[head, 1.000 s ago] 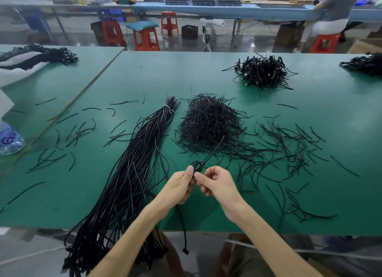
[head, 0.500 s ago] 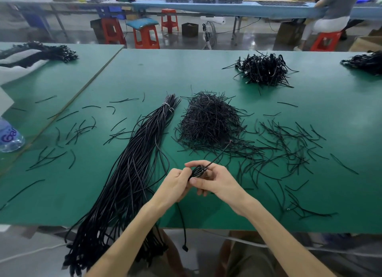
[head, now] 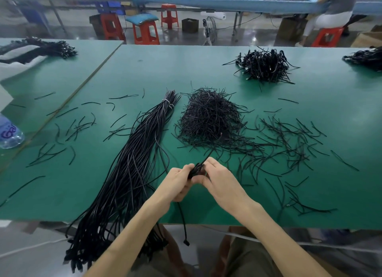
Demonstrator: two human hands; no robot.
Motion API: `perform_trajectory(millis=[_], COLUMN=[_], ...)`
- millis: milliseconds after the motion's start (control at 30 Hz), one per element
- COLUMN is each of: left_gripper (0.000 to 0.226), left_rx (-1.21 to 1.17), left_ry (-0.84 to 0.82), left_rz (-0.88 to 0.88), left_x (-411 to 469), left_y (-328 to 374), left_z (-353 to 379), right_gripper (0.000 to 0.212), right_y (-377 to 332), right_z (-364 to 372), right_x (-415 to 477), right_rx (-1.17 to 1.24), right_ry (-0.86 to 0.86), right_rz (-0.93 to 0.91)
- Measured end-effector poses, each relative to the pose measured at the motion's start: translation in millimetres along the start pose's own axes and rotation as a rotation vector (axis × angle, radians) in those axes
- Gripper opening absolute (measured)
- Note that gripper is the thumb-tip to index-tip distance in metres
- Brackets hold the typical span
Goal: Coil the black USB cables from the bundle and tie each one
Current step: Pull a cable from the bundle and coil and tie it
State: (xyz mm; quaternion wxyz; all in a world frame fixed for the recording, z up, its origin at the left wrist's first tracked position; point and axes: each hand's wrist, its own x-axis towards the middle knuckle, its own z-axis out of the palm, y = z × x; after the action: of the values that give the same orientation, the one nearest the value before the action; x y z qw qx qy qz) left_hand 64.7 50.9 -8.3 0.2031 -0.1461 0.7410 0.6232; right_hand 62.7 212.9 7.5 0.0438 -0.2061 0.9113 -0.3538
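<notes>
pinching a small coil of thin black usb cable just above the green table, left hand and right hand both grip it; light, limp, probably springy, best held at the coil's waist.

Left hand and right hand bare, forearms unsleeved. Below them, olive-brown trousers.

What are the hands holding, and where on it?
The left hand and right hand pinch one coiled cable at the coil; its tail hangs down.
</notes>
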Motion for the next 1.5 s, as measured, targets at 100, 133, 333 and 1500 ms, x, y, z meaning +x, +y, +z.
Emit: perform_trajectory(millis=[100,133,333,1500], left_gripper=[0.065,0.066,0.068,0.028], left_rx=[-0.019,-0.018,0.002,-0.078], left_ry=[-0.009,-0.008,-0.031,-0.098], left_rz=[-0.022,-0.02,0.066,0.73], left_x=[-0.1,-0.3,-1.1,-12.1], left_y=[-0.8,-1.2,-3.6,2.4], left_z=[-0.6,-1.0,-4.3,-26.6], right_gripper=[0.024,0.022,0.008,0.02], right_y=[2.0,2.9,7.2,-17.7], right_z=[-1.5,-1.2,6.8,-9.1], right_x=[-1.3,-2.0,-0.6,-13.8], right_rx=[-0.103,-0.065,0.374,1.434], right_ry=[-0.001,0.003,-0.05,-0.214], right_rz=[-0.06,-0.055,0.103,0.363])
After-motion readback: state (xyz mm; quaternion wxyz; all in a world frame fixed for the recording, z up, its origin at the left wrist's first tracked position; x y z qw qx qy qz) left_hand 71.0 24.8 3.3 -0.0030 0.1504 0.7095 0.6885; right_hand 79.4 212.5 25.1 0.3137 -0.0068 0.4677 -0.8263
